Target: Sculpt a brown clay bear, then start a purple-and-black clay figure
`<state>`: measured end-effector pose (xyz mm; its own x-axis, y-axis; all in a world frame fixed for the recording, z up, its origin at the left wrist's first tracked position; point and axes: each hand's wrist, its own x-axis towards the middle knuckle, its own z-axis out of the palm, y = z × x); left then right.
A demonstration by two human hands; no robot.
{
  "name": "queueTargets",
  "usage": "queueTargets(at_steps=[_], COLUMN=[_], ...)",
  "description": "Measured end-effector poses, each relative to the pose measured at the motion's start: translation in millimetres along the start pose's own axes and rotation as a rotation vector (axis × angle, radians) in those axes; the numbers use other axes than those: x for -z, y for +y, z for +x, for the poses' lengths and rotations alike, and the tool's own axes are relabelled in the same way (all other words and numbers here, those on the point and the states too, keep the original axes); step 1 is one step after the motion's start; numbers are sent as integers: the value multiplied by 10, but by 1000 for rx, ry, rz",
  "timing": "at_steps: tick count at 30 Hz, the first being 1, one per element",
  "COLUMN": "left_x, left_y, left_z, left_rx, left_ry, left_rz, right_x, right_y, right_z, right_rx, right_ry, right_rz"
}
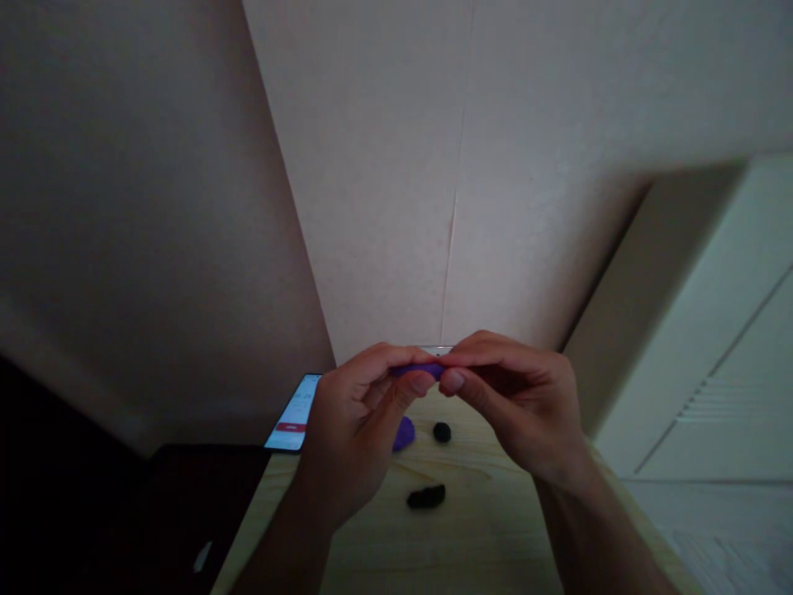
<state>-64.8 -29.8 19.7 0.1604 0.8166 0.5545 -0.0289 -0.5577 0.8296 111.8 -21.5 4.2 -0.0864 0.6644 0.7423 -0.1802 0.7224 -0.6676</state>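
A flattened piece of purple modelling clay (420, 369) is pinched between both hands above the table. My left hand (363, 417) grips it between thumb and fingers, and my right hand (520, 397) pinches its right end. Behind my left hand, a second purple clay lump (405, 434) lies on the wood, partly hidden. Just right of it is a small black clay ball (442, 431). Nearer to me rests an elongated black clay piece (426, 497) with an uneven surface.
The light wooden table (483, 537) stands against a pale wall (384, 207). At its left edge lies a phone (293, 417) with a lit screen, partly covered by my left hand. A white cabinet (700, 355) is to the right.
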Motion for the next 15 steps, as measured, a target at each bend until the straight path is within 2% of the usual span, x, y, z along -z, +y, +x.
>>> queueTargets(at_steps=[3,7,15], left_x=[-1,-12,8], left_y=[-13,-22,-43], left_z=[-15,-17,-1], left_rx=[24,100,191], left_ry=[-10,-31,-194], left_rz=[-8,-127,-394], right_x=[-15,-8,-51], right_y=[4,2,25], right_z=[-6,-8,-8], right_rx=[-11,-45,-415], right_ry=[4,4,-83], right_rz=[16,68,559])
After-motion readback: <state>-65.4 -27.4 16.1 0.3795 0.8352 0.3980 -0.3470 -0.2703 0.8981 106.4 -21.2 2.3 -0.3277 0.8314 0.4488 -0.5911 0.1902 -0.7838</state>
